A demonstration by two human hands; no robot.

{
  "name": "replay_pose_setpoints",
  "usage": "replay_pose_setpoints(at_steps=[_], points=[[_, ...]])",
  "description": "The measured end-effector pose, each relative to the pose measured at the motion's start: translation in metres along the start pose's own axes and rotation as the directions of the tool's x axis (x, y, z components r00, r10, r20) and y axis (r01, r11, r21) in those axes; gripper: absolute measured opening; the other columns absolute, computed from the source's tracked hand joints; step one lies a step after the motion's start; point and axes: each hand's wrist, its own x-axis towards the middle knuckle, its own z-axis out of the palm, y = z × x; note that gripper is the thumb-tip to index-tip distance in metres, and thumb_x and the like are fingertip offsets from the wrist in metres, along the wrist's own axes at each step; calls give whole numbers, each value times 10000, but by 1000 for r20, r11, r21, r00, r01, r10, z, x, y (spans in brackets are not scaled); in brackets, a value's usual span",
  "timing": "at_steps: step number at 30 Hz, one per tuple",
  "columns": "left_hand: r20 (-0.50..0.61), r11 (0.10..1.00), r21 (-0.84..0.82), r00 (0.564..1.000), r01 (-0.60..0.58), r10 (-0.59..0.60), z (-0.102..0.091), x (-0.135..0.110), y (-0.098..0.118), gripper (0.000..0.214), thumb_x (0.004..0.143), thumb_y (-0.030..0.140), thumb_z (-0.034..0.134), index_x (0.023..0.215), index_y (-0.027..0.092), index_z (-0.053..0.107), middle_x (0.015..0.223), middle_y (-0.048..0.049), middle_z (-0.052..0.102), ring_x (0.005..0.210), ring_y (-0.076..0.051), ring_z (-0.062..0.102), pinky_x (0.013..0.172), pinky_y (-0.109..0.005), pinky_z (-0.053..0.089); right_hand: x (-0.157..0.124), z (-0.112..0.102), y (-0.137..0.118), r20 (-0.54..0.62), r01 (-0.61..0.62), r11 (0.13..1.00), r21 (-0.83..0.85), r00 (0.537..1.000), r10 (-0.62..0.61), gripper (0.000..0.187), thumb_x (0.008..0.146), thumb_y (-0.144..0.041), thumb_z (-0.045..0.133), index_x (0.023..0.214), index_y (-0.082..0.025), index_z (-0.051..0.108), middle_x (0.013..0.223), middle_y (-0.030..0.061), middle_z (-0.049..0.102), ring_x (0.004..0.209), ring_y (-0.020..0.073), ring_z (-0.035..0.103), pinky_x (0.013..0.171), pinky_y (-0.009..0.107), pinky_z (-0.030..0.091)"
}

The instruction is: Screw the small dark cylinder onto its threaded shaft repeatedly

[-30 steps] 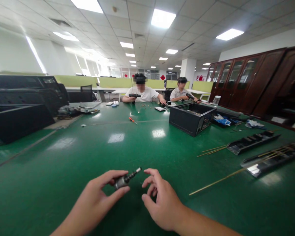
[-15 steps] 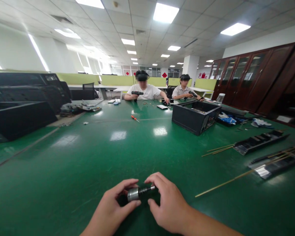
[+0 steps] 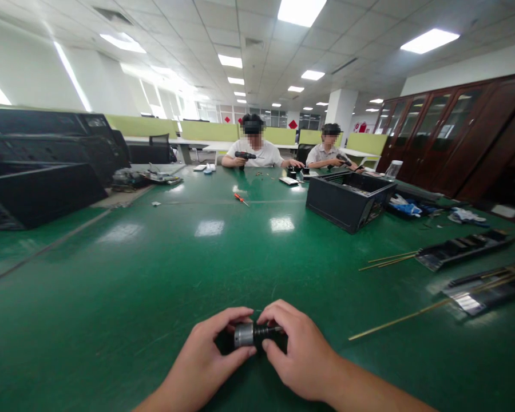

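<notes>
Two bare hands are meeting low in the view, above or on a green table [image 3: 124, 286]; the exact clearance is hard to tell. The left hand [image 3: 206, 349] is pinching the silver body of a metal part [image 3: 243, 336] between thumb and fingers. The right hand [image 3: 302, 352] is curling over the part's dark, narrow neck, thumb below and fingertips above, apparently pinching it too; its palm side is staying hidden. The part is lying sideways between the two hands. Since a second ago, the right hand has been coming in from well apart to the neck, so both ends are now being held, which seems to be steadying the part. Right of the grip, thin brass rods [image 3: 392, 316] are lying. Farther beyond, an orange screwdriver [image 3: 239, 198] is resting ahead, and a black computer case [image 3: 332, 206] is standing ahead and to the right.
</notes>
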Motion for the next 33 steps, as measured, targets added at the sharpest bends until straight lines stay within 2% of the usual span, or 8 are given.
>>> replay_pose_setpoints(at_steps=[7,14,33], points=[[-31,997,9,997,-71,71,-1,0,7,369,712,227,787,1063,319,720,1010,54,770,932,-149,727,862,-196,561,0,2,2,-6,10,1000,20,1000,-10,223,804,-76,637,964,-231,626,973,-1,635,912,166,599,807,273,444],[-29,998,14,998,-61,62,0,0,9,353,716,206,777,1046,319,725,987,59,769,900,-133,726,826,-182,558,1,1,2,4,-2,1000,21,1000,2,184,823,-114,655,969,-227,660,978,8,651,914,171,611,810,279,449],[-42,991,46,991,-124,126,1,-2,8,314,741,229,789,1034,309,712,933,56,761,839,-131,721,774,-176,552,2,1,5,16,10,999,49,1000,-11,39,880,-186,670,908,-210,682,933,10,672,887,161,627,797,271,450]])
